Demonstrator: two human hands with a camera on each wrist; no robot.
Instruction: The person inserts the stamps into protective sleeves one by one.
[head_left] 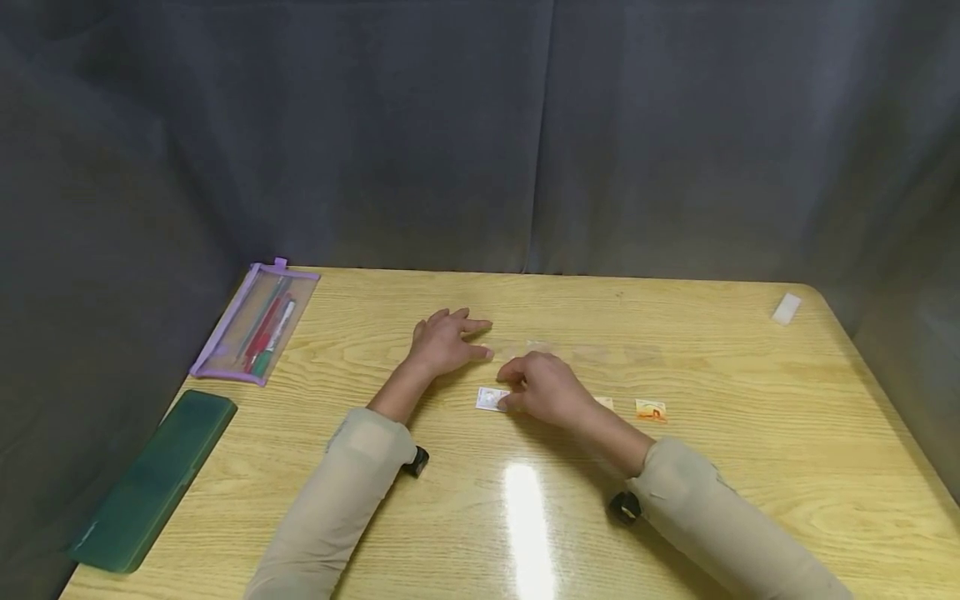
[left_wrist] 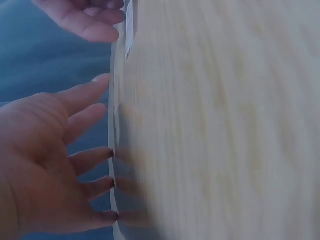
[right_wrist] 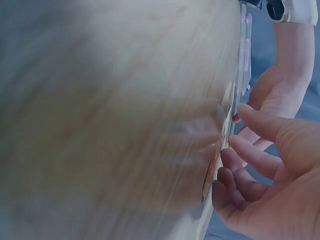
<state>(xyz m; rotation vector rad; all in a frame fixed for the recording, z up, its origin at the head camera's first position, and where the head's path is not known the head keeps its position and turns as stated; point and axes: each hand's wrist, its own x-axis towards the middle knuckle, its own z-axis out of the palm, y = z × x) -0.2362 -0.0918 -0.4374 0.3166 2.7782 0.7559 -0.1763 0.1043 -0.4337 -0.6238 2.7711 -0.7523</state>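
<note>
A small pale stamp-like card [head_left: 489,398] with purple-grey print lies on the table in the head view. My right hand [head_left: 551,390] reaches over its right end, thumb tip at the card and index finger apart from the thumb. In the right wrist view, the thumb and fingers of the right hand [right_wrist: 270,165] are loosely bent close to the tabletop. My left hand [head_left: 444,343] is spread to the upper left of the card, fingertips at the table. A yellow-orange card [head_left: 651,410] lies to the right; another yellowish card [head_left: 604,402] is partly hidden by the right wrist.
Faint see-through pieces [head_left: 645,356] lie in a row behind the cards. A purple-edged mesh pouch [head_left: 225,333] with pens is at the far left, a green case [head_left: 157,483] nearer. A white block [head_left: 787,308] sits near the back right corner.
</note>
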